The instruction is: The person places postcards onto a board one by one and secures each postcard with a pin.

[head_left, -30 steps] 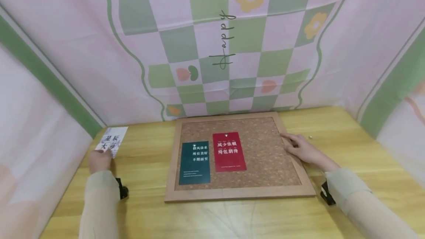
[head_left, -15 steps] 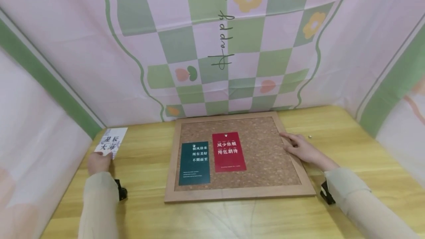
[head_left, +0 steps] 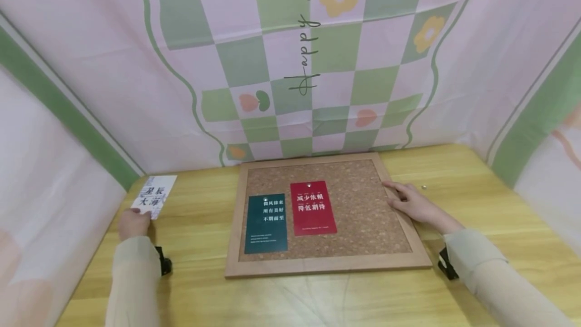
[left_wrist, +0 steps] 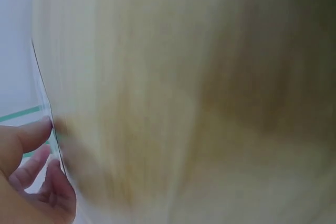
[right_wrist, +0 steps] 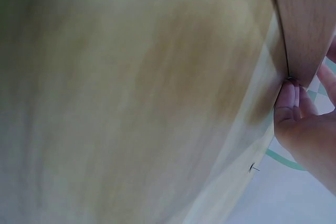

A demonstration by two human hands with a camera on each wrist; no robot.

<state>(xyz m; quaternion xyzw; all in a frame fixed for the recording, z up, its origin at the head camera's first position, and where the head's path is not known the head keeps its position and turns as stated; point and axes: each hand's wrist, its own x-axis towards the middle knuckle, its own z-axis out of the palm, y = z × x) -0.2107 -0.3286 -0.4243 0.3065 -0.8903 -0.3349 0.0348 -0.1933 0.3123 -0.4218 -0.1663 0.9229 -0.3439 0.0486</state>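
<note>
One table [head_left: 195,291], one board [head_left: 363,211], one white card [head_left: 156,193] still off it.
Right hand [head_left: 410,203] rests on the board's right edge, fingers loosely extended. Left hand [head_left: 133,223] has drawn back toward the card's near edge within the last second, baring more lettering at the table's far left corner; whether it pinches I cannot tell. Lifting seems not yet done.

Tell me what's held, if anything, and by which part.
Left hand touches the near end of a white rectangular card; pinch can't be confirmed. Right hand touches the right edge of a brown wooden-framed corkboard.
</note>
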